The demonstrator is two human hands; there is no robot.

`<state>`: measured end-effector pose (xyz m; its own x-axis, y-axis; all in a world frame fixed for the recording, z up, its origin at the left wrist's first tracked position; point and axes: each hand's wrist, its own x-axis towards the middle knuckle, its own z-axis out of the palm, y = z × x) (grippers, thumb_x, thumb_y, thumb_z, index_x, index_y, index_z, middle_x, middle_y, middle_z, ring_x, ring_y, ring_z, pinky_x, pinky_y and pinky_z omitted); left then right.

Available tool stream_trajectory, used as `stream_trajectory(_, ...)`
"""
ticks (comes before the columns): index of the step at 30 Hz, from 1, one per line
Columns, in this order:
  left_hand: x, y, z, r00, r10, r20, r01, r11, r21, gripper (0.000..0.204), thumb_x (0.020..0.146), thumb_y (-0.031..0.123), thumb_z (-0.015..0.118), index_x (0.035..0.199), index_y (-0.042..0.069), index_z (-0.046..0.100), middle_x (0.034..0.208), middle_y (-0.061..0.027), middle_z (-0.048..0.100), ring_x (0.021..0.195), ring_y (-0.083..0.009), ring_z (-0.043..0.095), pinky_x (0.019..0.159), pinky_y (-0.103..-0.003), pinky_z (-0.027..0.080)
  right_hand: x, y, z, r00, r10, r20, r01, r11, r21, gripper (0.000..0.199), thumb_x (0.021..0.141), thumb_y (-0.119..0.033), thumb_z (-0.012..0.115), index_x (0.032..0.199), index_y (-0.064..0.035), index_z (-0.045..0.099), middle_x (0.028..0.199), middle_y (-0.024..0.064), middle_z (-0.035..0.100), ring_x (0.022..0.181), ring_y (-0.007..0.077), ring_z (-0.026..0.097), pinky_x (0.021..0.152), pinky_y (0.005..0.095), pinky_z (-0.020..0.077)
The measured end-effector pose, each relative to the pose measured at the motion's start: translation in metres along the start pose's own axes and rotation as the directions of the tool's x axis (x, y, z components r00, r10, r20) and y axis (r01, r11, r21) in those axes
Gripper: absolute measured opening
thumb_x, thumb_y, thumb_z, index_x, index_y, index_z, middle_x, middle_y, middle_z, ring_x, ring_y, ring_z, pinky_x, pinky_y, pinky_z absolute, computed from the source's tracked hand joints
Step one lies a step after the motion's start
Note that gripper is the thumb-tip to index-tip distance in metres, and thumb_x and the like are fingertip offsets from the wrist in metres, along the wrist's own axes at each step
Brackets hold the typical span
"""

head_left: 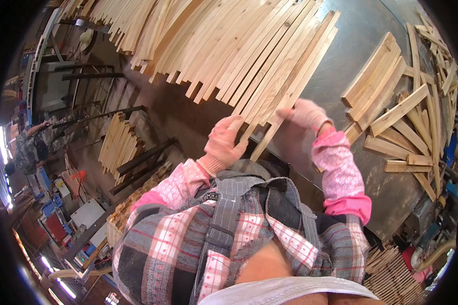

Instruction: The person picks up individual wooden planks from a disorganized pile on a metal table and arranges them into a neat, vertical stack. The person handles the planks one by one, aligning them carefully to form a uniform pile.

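Observation:
Both my hands wear pink knit gloves. My left hand (pixel 225 141) grips the near ends of a fan of long pale wooden slats (pixel 249 56) that lie across a grey metal table (pixel 356 46). My right hand (pixel 306 114) holds the near end of the rightmost slats in the same fan. The slats stretch away toward the upper left. My pink patterned sleeves and plaid shirt fill the lower middle.
Short wooden offcuts (pixel 392 112) lie scattered on the table's right side. A stack of slats (pixel 118 145) rests on a dark rack at the left. Another person (pixel 33 145) stands at the far left. More stacked wood (pixel 392 277) sits at the lower right.

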<state>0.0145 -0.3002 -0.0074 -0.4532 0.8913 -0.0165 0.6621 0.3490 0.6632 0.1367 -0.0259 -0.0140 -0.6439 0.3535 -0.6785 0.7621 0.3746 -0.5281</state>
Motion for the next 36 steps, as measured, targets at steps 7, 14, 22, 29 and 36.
stream_trajectory(7,-0.006,-0.049,0.026,0.81,-0.549,0.207,0.585,0.731,-0.351,0.083,0.084,0.043,0.078,0.152,0.007,0.046,0.145,-0.023,0.055,0.129,-0.0385,0.058,0.106,-0.044,0.048,0.042,-0.008,0.014,0.911,0.216,-0.351,-0.073,0.922,0.38,0.041,0.087,-0.038,0.07,0.101,0.0004,0.077,0.086,0.0218,0.074,0.084,0.0266,0.074,0.075,0.0404,0.0562)
stream_trajectory(14,0.048,0.003,-0.011,0.997,-0.067,-0.027,0.064,0.993,-0.098,0.045,0.088,0.016,0.076,0.128,-0.001,0.066,0.102,-0.017,0.069,0.078,-0.0228,0.067,0.075,-0.034,0.056,0.01,0.038,0.011,0.936,0.258,-0.241,-0.122,0.877,0.465,0.066,0.089,-0.038,0.073,0.144,-0.0051,0.056,0.134,0.0218,0.065,0.123,0.0343,0.063,0.104,0.0409,0.0492)
stream_trajectory(22,0.212,0.159,0.124,0.961,0.261,0.092,-0.246,0.958,-0.149,0.06,0.089,0.024,0.071,0.14,-0.003,0.056,0.136,-0.0268,0.06,0.123,-0.0373,0.062,0.106,-0.043,0.049,-0.054,0.169,-0.106,0.519,0.64,-0.567,-0.63,0.735,0.253,0.104,0.081,-0.049,0.082,0.158,-0.0038,0.028,0.144,0.0205,0.055,0.13,0.0354,0.059,0.107,0.046,0.0493)
stream_trajectory(29,0.298,0.207,0.237,0.908,-0.351,0.231,0.348,0.936,0.056,0.082,0.082,0.041,0.076,0.145,-0.004,0.049,0.142,-0.0287,0.057,0.129,-0.0413,0.058,0.11,-0.045,0.046,-0.073,0.167,-0.112,0.613,0.71,-0.346,-0.569,0.701,0.429,0.097,0.08,-0.033,0.08,0.158,-0.0043,0.03,0.144,0.0233,0.056,0.133,0.0361,0.058,0.11,0.0434,0.0474)
stream_trajectory(36,0.262,0.223,0.245,0.772,-0.258,0.58,0.538,0.752,-0.382,0.045,0.081,0.021,0.077,0.117,-0.004,0.064,0.091,-0.0092,0.072,0.075,-0.0169,0.068,0.061,-0.032,0.054,-0.118,0.245,-0.054,0.703,0.562,-0.437,-0.198,0.744,0.638,0.087,0.076,-0.023,0.077,0.152,-0.0001,0.042,0.14,0.0263,0.06,0.128,0.0382,0.059,0.107,0.0418,0.0483)
